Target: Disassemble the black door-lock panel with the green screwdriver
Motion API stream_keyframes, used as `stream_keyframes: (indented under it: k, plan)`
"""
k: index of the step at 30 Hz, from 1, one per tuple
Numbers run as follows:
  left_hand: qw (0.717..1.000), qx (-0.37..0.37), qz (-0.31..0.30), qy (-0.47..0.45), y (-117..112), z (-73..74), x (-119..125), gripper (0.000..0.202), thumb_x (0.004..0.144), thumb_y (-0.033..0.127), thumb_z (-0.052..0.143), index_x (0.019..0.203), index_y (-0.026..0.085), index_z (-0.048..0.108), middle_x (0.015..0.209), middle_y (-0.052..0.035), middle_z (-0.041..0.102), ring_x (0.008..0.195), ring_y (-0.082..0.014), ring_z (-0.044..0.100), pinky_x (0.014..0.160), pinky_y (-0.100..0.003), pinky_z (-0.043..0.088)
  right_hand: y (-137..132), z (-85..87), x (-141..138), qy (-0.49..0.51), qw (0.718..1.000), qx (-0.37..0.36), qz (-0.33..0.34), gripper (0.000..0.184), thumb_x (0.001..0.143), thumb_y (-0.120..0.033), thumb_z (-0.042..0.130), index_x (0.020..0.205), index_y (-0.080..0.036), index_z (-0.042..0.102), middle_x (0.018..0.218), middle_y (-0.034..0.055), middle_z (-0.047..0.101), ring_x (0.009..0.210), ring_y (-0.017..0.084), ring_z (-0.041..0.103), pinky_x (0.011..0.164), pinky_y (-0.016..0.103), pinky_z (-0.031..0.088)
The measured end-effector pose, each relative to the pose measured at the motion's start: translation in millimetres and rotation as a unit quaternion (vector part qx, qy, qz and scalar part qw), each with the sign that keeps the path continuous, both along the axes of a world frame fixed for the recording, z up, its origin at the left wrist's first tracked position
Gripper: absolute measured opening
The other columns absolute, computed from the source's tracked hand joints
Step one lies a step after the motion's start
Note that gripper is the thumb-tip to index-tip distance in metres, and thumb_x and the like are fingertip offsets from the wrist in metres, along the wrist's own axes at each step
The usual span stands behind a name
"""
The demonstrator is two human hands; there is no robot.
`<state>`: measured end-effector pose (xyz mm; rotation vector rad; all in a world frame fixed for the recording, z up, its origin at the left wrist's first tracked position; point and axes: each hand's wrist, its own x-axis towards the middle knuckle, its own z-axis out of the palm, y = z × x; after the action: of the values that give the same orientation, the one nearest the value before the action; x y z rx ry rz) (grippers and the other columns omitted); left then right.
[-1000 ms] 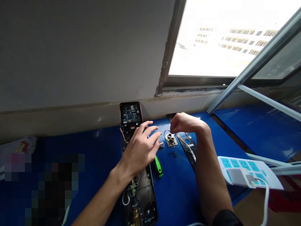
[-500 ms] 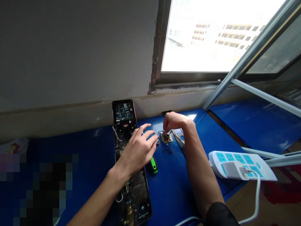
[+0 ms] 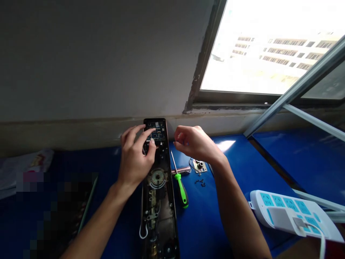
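A long black door-lock housing [image 3: 170, 201] lies open, its inner side up. It holds a blue circuit board [image 3: 159, 133] at the far end and a round metal part [image 3: 157, 177] near the middle. My left hand [image 3: 137, 154] is over the housing's far left side, thumb and fingers apart, near the circuit board. My right hand [image 3: 192, 142] hovers to the right of the housing with curled fingers; whatever they pinch, if anything, is hidden. Below it lie a green-and-black screwdriver [image 3: 182, 190], a copper-coloured cylinder [image 3: 184, 170], a small square circuit board with wires [image 3: 199, 165] and several dark screws [image 3: 200, 182].
A white power strip [image 3: 293, 212] with a plugged-in charger sits at the blue table's [image 3: 199, 223] right. Metal frame bars [image 3: 285, 95] rise at the right, before a window. Cloth or a bag [image 3: 27, 165] lies at far left. The wall stands behind.
My right hand has left the small circuit board and come left towards the housing. My left hand has shifted to the housing's far left side. The view has turned a little left.
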<state>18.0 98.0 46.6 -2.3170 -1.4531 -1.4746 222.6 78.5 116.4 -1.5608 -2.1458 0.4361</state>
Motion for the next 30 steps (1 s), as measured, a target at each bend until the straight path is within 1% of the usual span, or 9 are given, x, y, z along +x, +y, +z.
stream_keyframes:
  k: [2, 5, 8, 10, 15, 20, 24, 27, 30]
  plan:
    - [0.999, -0.049, 0.015, -0.012, 4, -9.2, -3, 0.039, 0.1, 0.03, 0.053, 0.133, 0.017, 0.069, 0.141, -0.0162, 0.059, 0.134, -0.0339, 0.056, 0.117, -0.056, 0.046, 1, -6.4, -13, -0.007, 1.0, -0.005, 0.001, 0.013, 0.079, -0.019, 0.066, 0.091, -0.023, 0.062, 0.076, -0.0039, 0.07, 0.064, 0.011, 0.055, 0.06, 0.024, 0.035]
    - [0.995, -0.095, 0.001, -0.04, 4, -18.9, -1, 0.041, 0.102, 0.032, 0.05, 0.139, 0.022, 0.064, 0.149, -0.0138, 0.052, 0.141, -0.0319, 0.052, 0.121, -0.054, 0.043, 3, -16.1, -27, -0.03, 0.999, -0.023, 0.001, 0.019, 0.075, -0.019, 0.07, 0.088, -0.023, 0.058, 0.077, -0.0026, 0.068, 0.064, 0.012, 0.052, 0.06, 0.024, 0.032]
    - [0.992, -0.106, -0.033, -0.06, -1, -21.2, 4, 0.04, 0.103, 0.031, 0.049, 0.139, 0.022, 0.063, 0.156, -0.0138, 0.045, 0.147, -0.0314, 0.047, 0.125, -0.052, 0.04, 5, -23.5, -33, -0.046, 0.998, -0.033, -0.007, 0.02, 0.074, -0.017, 0.07, 0.088, -0.022, 0.056, 0.077, -0.0013, 0.066, 0.063, 0.013, 0.05, 0.059, 0.025, 0.03]
    - [0.99, -0.115, -0.046, -0.064, -4, -20.9, 7, 0.039, 0.103, 0.03, 0.05, 0.139, 0.021, 0.062, 0.16, -0.0143, 0.041, 0.151, -0.0328, 0.042, 0.126, -0.055, 0.037, 6, -26.0, -35, -0.049, 0.998, -0.036, -0.006, 0.02, 0.075, -0.015, 0.068, 0.088, -0.023, 0.055, 0.077, -0.0016, 0.066, 0.062, 0.012, 0.049, 0.059, 0.024, 0.03]
    - [0.986, -0.134, -0.05, -0.081, -5, -21.0, 9, 0.039, 0.102, 0.029, 0.051, 0.139, 0.023, 0.062, 0.163, -0.0134, 0.038, 0.153, -0.0344, 0.039, 0.126, -0.058, 0.036, 1, -23.5, -38, -0.065, 0.997, -0.035, -0.008, 0.018, 0.079, -0.012, 0.063, 0.089, -0.023, 0.054, 0.076, -0.0016, 0.066, 0.061, 0.012, 0.049, 0.058, 0.024, 0.03]
    - [0.982, -0.156, -0.055, -0.096, -5, -19.5, 9, 0.04, 0.101, 0.027, 0.052, 0.139, 0.02, 0.063, 0.163, -0.0152, 0.037, 0.153, -0.0327, 0.039, 0.127, -0.055, 0.034, -7, -16.2, -45, -0.11, 0.993, -0.027, -0.024, 0.017, 0.082, -0.007, 0.057, 0.09, -0.022, 0.056, 0.071, 0.0002, 0.063, 0.06, 0.013, 0.048, 0.057, 0.026, 0.026]
    - [0.98, -0.158, -0.061, -0.102, -5, -18.5, 10, 0.04, 0.101, 0.024, 0.051, 0.139, 0.019, 0.063, 0.162, -0.0161, 0.037, 0.152, -0.0317, 0.04, 0.128, -0.054, 0.033, -9, -13.0, -50, -0.133, 0.99, -0.023, -0.025, 0.018, 0.083, -0.005, 0.056, 0.09, -0.021, 0.057, 0.071, 0.0018, 0.063, 0.061, 0.015, 0.05, 0.058, 0.028, 0.024]
    - [0.98, -0.156, -0.063, -0.105, -5, -19.5, 10, 0.039, 0.101, 0.024, 0.052, 0.138, 0.021, 0.063, 0.162, -0.0147, 0.038, 0.153, -0.0322, 0.04, 0.127, -0.056, 0.033, -9, -12.2, -53, -0.137, 0.99, -0.015, -0.025, 0.017, 0.083, -0.006, 0.055, 0.091, -0.021, 0.058, 0.072, 0.0026, 0.063, 0.06, 0.015, 0.05, 0.058, 0.028, 0.024]
    - [0.979, -0.16, -0.063, -0.111, -5, -21.3, 10, 0.039, 0.101, 0.024, 0.052, 0.138, 0.022, 0.062, 0.163, -0.0141, 0.037, 0.153, -0.0318, 0.04, 0.127, -0.056, 0.034, -8, -12.4, -55, -0.125, 0.992, -0.012, -0.024, 0.014, 0.084, -0.009, 0.055, 0.09, -0.022, 0.057, 0.07, 0.0013, 0.062, 0.06, 0.015, 0.05, 0.058, 0.028, 0.026]
